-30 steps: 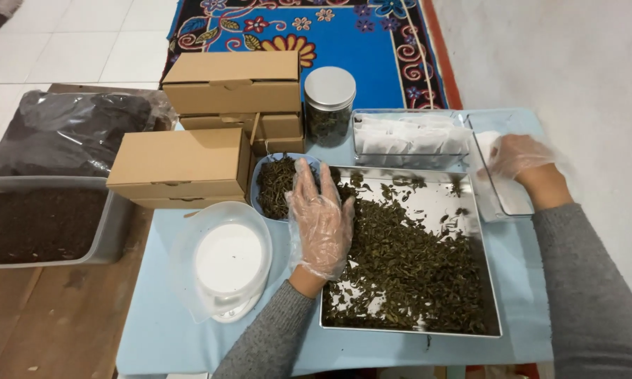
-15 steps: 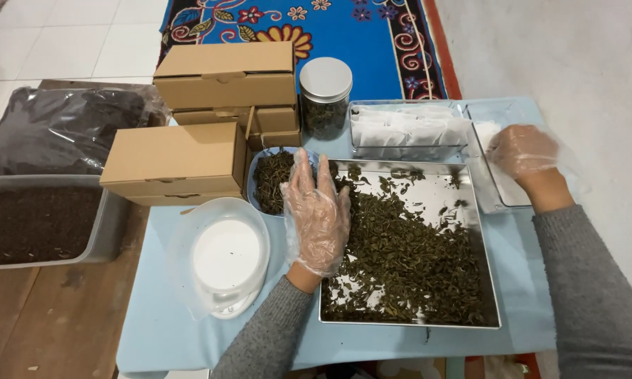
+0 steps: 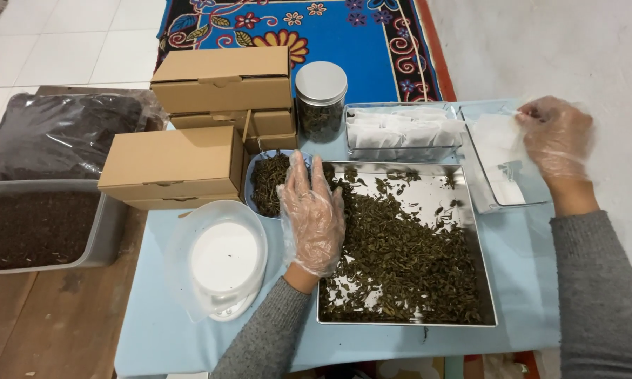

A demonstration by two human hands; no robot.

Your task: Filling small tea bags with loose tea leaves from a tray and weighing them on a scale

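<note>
Thin clear plastic gloves cover both of my hands. My left hand (image 3: 312, 217) lies flat and spread wide, fingers apart, on the left edge of the square metal tray (image 3: 470, 210). It holds nothing. Its fingertips reach toward a small dish of leaves (image 3: 267, 184) just beside the tray.

The dry tea leaves (image 3: 400, 260) fill most of the tray, thick at the bottom and thin near the top. I think they are very light and crumbly. They would break if I squeezed hard, and they would slide off a flat glove. I think it is best to scoop them with curled fingers, or pinch a small bunch.

My right hand (image 3: 556, 137) is up at the right, over a clear plastic box (image 3: 481, 193). Its fingers are pressed together in a pinch on a small white paper bag (image 3: 497, 133). The bag looks thin, soft and easy to tear, so I would hold it gently by its top edge.

Another clear box of white bags (image 3: 400, 133) sits behind the tray. A jar with a silver lid (image 3: 321, 98) stands next to it. Brown cardboard boxes (image 3: 190, 133) are stacked at the left. A white scale under a plastic cover (image 3: 221, 260) sits near my left arm. The blue table (image 3: 155, 337) holds all of this. A grey tub of dark leaves (image 3: 35, 224) is far left.
</note>
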